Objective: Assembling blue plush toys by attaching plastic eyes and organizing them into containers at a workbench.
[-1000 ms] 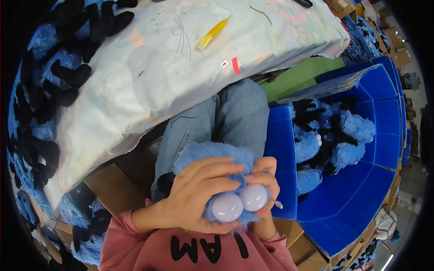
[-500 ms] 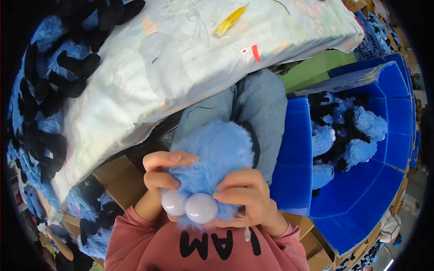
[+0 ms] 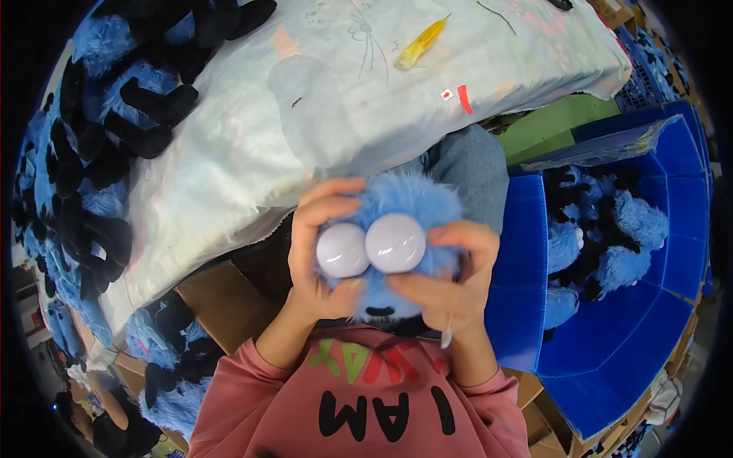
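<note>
A fluffy blue plush toy (image 3: 416,200) with two large white ball eyes and a small black mouth is held over my lap, its eyes facing up. My left hand (image 3: 317,248) grips its left side, thumb below the left eye and fingers along the top. From the other side my right hand (image 3: 458,271) holds it, with the thumb under the right eye and a finger beside that eye. A small pale tag-like piece (image 3: 447,332) hangs by my right wrist. The back of the toy is hidden.
A cloth-covered table (image 3: 229,145) carries a yellow tool (image 3: 422,42) and a red strip (image 3: 465,99). Blue-and-black plush toys (image 3: 145,99) are heaped at left. At right, a blue bin (image 3: 611,336) holds several more. A cardboard box (image 3: 229,301) stands lower left; another person (image 3: 114,412) is beyond.
The toy has been tipped so its eyes and mouth face up, and it sits farther from my body. Both hands moved with it, their thumbs now below the eyes.
</note>
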`<state>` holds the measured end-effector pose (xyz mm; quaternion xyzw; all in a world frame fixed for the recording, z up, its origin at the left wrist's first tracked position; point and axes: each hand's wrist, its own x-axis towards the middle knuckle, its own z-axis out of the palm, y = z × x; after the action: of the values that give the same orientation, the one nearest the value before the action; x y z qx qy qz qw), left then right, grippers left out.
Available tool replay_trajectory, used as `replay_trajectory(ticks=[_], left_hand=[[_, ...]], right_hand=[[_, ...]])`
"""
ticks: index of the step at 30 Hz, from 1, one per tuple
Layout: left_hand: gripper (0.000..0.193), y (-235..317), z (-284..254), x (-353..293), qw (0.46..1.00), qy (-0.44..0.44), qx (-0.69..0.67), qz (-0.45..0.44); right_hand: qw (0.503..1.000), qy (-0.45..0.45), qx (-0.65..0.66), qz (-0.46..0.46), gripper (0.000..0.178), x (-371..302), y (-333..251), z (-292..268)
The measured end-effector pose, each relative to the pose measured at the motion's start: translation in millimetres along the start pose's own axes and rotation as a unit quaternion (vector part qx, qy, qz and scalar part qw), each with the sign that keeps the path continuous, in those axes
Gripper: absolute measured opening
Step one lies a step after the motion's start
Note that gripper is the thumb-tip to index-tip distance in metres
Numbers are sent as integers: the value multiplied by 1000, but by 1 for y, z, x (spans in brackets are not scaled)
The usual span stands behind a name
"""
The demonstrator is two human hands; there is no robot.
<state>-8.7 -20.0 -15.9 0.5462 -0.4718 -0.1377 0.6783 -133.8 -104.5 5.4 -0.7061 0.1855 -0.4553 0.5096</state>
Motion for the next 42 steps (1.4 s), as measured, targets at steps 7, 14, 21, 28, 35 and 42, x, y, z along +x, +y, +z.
replay_trajectory(ticks=[7,14,21,28,35,42], left_hand=[[37,-34,30,24,990,83,-51,105],[32,-47,37,30,984,88,-35,150],[29,-45,44,28,988,38,23,149],[28,-39,39,27,990,22,-6,140],[23,-1,29,56,967,37,-199,-152],[23,-5,26,57,988,-57,-14,-143]], right_hand=[[995,70,-9,-69,18,11,37,2],[994,98,-4,-52,21,22,61,-1],[992,121,22,-4,12,23,60,-13],[992,70,-85,56,2,27,36,-9],[994,34,-36,96,12,25,34,-16],[996,-4,-22,86,24,26,25,-15]])
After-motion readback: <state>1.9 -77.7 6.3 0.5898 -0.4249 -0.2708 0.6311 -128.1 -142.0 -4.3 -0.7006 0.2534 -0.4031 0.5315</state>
